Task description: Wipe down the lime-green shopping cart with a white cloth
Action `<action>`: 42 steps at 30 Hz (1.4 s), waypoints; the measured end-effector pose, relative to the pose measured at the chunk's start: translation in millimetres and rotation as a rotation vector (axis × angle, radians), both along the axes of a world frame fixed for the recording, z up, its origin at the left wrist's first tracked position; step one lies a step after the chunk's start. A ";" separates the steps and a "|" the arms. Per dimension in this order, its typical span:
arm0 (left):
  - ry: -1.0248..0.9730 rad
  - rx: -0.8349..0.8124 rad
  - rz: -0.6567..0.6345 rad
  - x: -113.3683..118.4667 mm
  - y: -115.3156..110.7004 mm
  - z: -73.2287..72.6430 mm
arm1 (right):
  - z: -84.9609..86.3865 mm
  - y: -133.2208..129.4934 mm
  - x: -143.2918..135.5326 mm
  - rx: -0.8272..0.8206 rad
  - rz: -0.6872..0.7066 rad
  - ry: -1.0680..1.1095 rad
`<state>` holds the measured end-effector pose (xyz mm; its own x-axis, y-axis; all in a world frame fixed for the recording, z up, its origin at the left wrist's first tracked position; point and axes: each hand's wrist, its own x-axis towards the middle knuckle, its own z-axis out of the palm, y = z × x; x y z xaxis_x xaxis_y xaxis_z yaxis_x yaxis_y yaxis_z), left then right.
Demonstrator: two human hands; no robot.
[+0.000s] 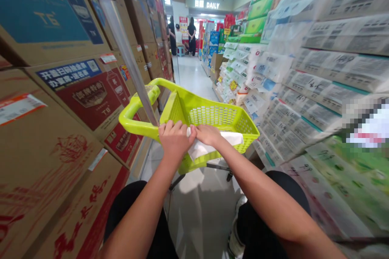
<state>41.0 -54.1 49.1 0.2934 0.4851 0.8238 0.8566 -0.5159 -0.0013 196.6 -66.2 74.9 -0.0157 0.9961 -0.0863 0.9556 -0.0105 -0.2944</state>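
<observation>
A lime-green plastic shopping cart (212, 109) with perforated walls stands before me, its side turned towards me. My left hand (176, 137) has its fingers curled over the near rim, close to the handle (138, 127). Right beside it, almost touching, my right hand (208, 134) is closed on a white cloth (231, 139) at the same rim. The cloth spreads along the rim and hangs down the outer side; whether it is fabric or paper I cannot tell. Part of it lies hidden under both hands. A grey metal pole (127, 56) rises past the handle.
Stacked cardboard cartons (91, 97) wall the left side. Piled tissue packs (310, 85) line the right, close to my arm. My knees flank the cart's near side. The tiled aisle (191, 68) runs ahead to people (191, 34) and a blue stool (180, 50).
</observation>
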 end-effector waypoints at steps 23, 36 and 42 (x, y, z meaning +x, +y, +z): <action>-0.131 -0.185 -0.081 -3.6 10.2 -10.4 | -31.2 -16.9 2.7 0.345 -0.156 -0.133; -0.129 -0.234 -0.020 -17.5 15.4 -13.5 | -49.7 -34.6 112.4 0.112 -0.511 -0.290; -0.116 -0.175 -0.079 -3.2 5.2 -14.0 | -24.7 -9.7 -23.0 0.299 -0.157 -0.101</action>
